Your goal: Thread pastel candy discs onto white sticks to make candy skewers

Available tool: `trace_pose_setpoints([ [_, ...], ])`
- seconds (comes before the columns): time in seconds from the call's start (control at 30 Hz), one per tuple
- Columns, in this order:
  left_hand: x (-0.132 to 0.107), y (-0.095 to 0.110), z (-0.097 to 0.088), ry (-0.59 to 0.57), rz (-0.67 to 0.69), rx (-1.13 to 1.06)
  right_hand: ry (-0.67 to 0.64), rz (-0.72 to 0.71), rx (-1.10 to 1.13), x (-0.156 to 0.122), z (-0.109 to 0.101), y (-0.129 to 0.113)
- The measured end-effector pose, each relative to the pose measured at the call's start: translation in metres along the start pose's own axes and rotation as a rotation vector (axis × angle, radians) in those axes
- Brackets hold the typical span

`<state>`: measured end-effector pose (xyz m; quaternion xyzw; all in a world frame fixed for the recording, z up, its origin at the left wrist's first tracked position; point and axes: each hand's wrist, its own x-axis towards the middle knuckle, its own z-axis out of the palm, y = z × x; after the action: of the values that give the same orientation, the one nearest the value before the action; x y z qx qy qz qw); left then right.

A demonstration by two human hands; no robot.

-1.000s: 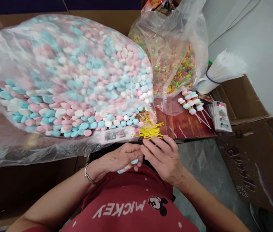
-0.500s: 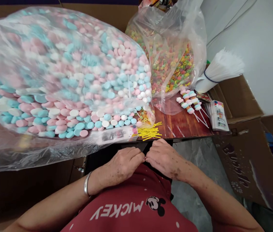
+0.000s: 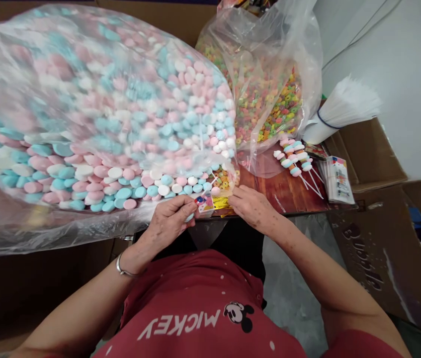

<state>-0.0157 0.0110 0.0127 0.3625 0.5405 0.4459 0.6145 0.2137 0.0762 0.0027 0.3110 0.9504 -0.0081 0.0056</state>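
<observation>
At the table's front edge my left hand [image 3: 171, 217] is closed, thumb against fingers. A pale blue, rounded bit shows below its fingertips, but I cannot make out what it is. The colourful end of a printed clear plastic bag [image 3: 206, 202] lies right by the left thumb. My right hand [image 3: 251, 208] has its fingers together on a small pile of yellow twist ties [image 3: 221, 203], partly covering it. Behind the hands a big clear bag of pink, blue and white marshmallows [image 3: 121, 191] lies open toward me, with ring-shaped candies [image 3: 227, 177] near its right corner.
A second clear bag [image 3: 277, 109] of coloured candy rings stands behind. Finished-looking marshmallow skewers [image 3: 294, 155] lie on the right, beside a stack of printed bags [image 3: 339, 180]. A bundle of white sticks [image 3: 344, 109] and cardboard boxes [image 3: 367, 238] are at the right edge.
My hands, touching each other before the table edge, have parted. The left went left and up to the printed bag; the right moved up onto the yellow twist ties.
</observation>
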Motion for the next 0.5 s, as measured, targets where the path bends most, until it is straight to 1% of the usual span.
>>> trace_pose_setpoints([
  [0.1, 0.007, -0.005, 0.001, 0.02, 0.001, -0.016, -0.017, -0.006, -0.017, 0.005, 0.001, 0.003],
  [0.27, 0.012, -0.009, 0.0, 0.017, 0.005, -0.045, -0.152, 0.099, 0.034, 0.006, 0.0, 0.011],
  [0.4, 0.011, -0.009, 0.0, -0.003, -0.008, -0.048, -0.142, 0.138, 0.096, 0.003, -0.001, 0.016],
  [0.5, 0.01, -0.009, 0.0, 0.001, 0.0, -0.047, -0.096, 0.168, 0.122, -0.001, 0.0, 0.02],
])
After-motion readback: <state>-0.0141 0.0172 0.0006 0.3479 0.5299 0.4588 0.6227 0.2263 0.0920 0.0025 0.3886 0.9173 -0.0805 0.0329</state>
